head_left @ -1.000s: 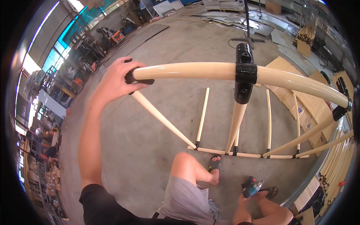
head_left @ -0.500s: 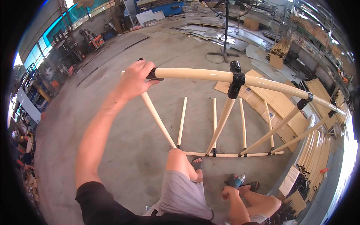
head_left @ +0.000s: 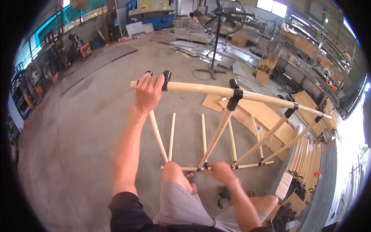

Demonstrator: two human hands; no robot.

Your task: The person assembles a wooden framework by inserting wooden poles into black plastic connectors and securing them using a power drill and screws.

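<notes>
My left hand (head_left: 148, 92) is wrapped round the left end of a cream-coloured tube (head_left: 201, 88), the raised top rail of a frame, beside a black pipe joint (head_left: 167, 78). Further right along this rail sits another black joint (head_left: 234, 97). From the joints, cream tubes (head_left: 218, 135) run down to a bottom rail (head_left: 251, 166) near the floor, which has several more uprights. My right hand (head_left: 220, 172), smeared by motion, is over the bottom rail by a black joint. Below it a cordless drill (head_left: 225, 192), partly hidden by my forearm, lies near my right foot.
Bundles of cream tubes (head_left: 306, 158) lie on the right, with black joints (head_left: 284, 217) piled below them. Flat cardboard (head_left: 255, 123) is spread behind the frame. A large stand fan (head_left: 213, 50) and metal sheets (head_left: 228, 54) are farther back.
My right hand has let go of the drill, now down by my foot, and moved up toward the bottom rail. My left hand keeps hold of the top tube. The view has tilted up.
</notes>
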